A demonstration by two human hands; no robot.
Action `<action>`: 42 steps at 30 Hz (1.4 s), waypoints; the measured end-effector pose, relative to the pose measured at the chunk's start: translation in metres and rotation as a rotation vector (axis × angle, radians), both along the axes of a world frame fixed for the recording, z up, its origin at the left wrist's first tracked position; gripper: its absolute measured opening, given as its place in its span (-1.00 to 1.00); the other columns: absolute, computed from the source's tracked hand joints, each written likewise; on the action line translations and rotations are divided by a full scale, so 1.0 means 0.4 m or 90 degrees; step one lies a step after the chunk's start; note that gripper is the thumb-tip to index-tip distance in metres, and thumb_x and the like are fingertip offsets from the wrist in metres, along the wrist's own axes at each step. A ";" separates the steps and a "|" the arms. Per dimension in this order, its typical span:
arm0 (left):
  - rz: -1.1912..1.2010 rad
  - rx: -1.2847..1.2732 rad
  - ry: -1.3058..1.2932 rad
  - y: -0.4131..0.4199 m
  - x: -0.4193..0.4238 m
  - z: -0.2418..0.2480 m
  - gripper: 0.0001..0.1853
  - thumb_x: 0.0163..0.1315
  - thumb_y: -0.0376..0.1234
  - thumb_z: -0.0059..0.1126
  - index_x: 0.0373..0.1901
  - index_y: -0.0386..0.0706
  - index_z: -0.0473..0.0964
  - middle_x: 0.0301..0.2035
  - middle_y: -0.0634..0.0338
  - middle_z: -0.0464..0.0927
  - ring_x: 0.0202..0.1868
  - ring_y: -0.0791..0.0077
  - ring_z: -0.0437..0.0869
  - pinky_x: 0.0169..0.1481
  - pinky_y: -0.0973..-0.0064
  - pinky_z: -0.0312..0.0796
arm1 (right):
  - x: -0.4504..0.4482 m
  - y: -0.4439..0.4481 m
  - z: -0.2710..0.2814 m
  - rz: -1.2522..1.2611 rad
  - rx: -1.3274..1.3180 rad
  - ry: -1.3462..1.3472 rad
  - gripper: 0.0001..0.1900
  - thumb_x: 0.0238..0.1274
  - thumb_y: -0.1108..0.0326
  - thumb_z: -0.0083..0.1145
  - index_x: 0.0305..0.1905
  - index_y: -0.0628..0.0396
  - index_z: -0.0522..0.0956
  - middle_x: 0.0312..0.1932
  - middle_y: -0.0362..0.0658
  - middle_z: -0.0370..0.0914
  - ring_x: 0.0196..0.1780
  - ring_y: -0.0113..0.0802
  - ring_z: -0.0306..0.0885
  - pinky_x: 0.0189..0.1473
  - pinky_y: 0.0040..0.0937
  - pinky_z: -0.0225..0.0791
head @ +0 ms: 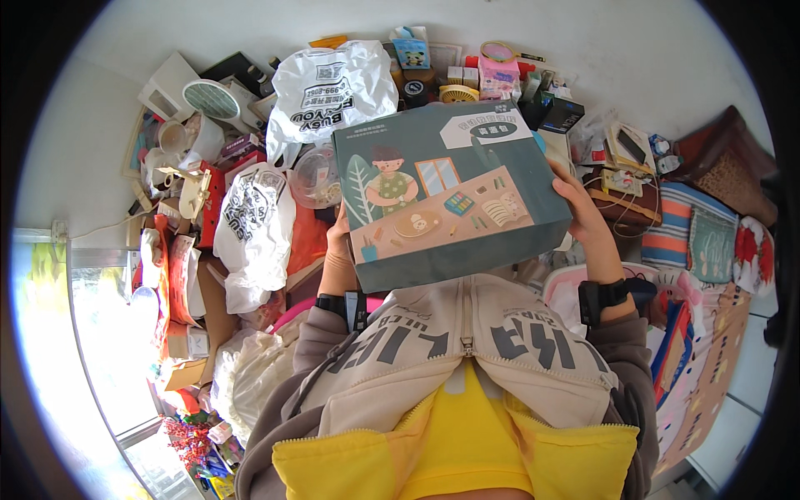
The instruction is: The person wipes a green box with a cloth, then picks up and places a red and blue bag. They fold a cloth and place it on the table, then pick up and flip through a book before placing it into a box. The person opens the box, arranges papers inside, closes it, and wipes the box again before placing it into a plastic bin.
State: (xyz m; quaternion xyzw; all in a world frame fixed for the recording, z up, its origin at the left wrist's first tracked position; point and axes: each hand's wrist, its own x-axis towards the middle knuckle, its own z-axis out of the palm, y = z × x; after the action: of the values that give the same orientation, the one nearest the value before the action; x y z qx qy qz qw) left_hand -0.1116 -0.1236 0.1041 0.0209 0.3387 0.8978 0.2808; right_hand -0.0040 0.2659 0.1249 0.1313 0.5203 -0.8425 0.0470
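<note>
A large dark green cardboard box point(450, 194), printed with a cartoon figure at a craft table, is held up in front of my chest. My left hand point(338, 234) grips its left edge, with the fingers mostly hidden by the box. At the opposite side my right hand point(572, 200) holds the right edge, fingers partly behind it. The box is tilted, its long side face towards me. Black bands with small devices are on both wrists. A white printed plastic bag point(334, 87) lies just beyond the box's upper left corner.
Another white plastic bag point(256, 231) and a clear round container point(315, 177) lie to the left. An electric fly swatter point(215, 100), small boxes and bottles crowd the back. A phone point(631, 146), a striped cloth point(669, 219) and a pink-rimmed basket point(556, 278) are at right.
</note>
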 end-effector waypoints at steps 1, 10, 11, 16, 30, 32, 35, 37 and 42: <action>-0.016 0.019 -0.007 -0.013 -0.005 -0.003 -0.01 -0.15 -0.22 0.13 0.44 -0.14 0.00 0.26 0.04 0.28 0.24 0.13 0.38 0.31 0.27 0.28 | -0.003 -0.003 -0.001 -0.008 0.010 0.002 -0.31 0.18 0.18 0.21 0.36 0.19 0.24 0.25 -0.08 0.36 0.24 -0.34 0.39 0.21 -0.44 0.30; -0.150 0.000 -0.026 -0.054 -0.059 -0.009 0.01 -0.04 0.01 0.27 0.40 -0.22 0.02 0.26 0.02 0.28 0.26 0.18 0.37 0.28 0.30 0.32 | -0.043 -0.022 -0.026 -0.083 0.024 0.002 -0.37 0.14 0.34 0.25 0.33 0.13 0.30 0.17 -0.12 0.41 0.18 -0.37 0.42 0.19 -0.44 0.30; -0.126 -0.069 0.018 -0.050 -0.051 -0.003 -0.03 -0.01 -0.03 0.27 0.39 -0.22 0.04 0.25 0.02 0.29 0.26 0.20 0.38 0.27 0.31 0.34 | -0.049 -0.033 -0.025 -0.078 0.032 0.020 -0.38 0.14 0.35 0.24 0.33 0.12 0.31 0.16 -0.13 0.42 0.17 -0.37 0.43 0.19 -0.45 0.30; -0.014 -0.216 0.120 -0.037 -0.056 0.032 -0.28 0.03 -0.28 0.24 0.26 -0.30 0.23 0.09 0.03 0.47 0.08 0.24 0.57 0.18 0.31 0.44 | -0.108 -0.080 -0.029 -0.081 -0.030 0.035 -0.40 0.24 0.20 0.22 0.33 0.12 0.30 0.16 -0.12 0.45 0.17 -0.37 0.43 0.17 -0.40 0.31; 0.443 -0.202 0.033 -0.349 0.074 0.092 -0.51 0.22 -0.35 0.02 0.18 -0.35 0.29 0.01 0.01 0.51 0.01 0.19 0.59 0.05 0.23 0.51 | -0.122 -0.126 -0.449 0.238 0.509 -0.163 -0.75 0.23 0.26 0.15 -0.05 0.11 0.56 -0.46 -0.25 0.57 -0.38 -0.59 0.51 -0.41 -0.60 0.36; 0.455 -0.211 0.013 -0.366 0.098 0.085 -0.47 0.21 -0.33 0.02 0.22 -0.31 0.26 0.06 0.01 0.48 0.06 0.16 0.56 0.11 0.19 0.46 | -0.142 -0.143 -0.503 0.273 0.482 -0.176 -0.68 0.16 0.24 0.23 -0.02 0.13 0.54 -0.36 -0.17 0.58 -0.31 -0.50 0.54 -0.35 -0.53 0.39; 0.449 -0.237 0.012 -0.385 0.136 0.073 -0.41 0.21 -0.31 0.02 0.29 -0.25 0.20 0.13 0.01 0.42 0.12 0.12 0.51 0.17 0.15 0.41 | -0.163 -0.178 -0.580 0.023 0.663 -0.191 -0.52 0.01 0.24 0.34 0.04 0.18 0.48 -0.16 -0.05 0.55 -0.14 -0.32 0.55 -0.21 -0.39 0.43; 0.420 -0.202 0.049 -0.377 0.162 0.054 -0.42 0.19 -0.38 0.03 0.27 -0.27 0.17 0.08 0.01 0.44 0.03 0.18 0.57 0.02 0.28 0.52 | -0.173 -0.177 -0.623 -0.141 0.748 -0.252 -0.38 -0.09 0.20 0.41 0.10 0.18 0.41 -0.01 0.03 0.49 0.01 -0.17 0.50 -0.05 -0.28 0.39; 0.419 -0.238 -0.009 -0.312 0.180 0.004 -0.36 0.16 -0.43 0.03 0.32 -0.22 0.12 0.15 0.02 0.36 0.16 0.17 0.46 0.22 0.22 0.38 | -0.172 -0.172 -0.688 -0.189 0.588 -0.339 -0.26 -0.15 0.19 0.47 0.17 0.20 0.33 0.03 0.07 0.48 0.04 -0.07 0.53 0.05 -0.22 0.40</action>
State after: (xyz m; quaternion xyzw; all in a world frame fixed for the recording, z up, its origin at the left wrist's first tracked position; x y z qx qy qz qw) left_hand -0.0396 -0.2484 0.1057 -0.1470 0.4836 0.8626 -0.0215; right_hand -0.0727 0.1970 -0.1502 0.4188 0.7817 -0.4621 -0.0048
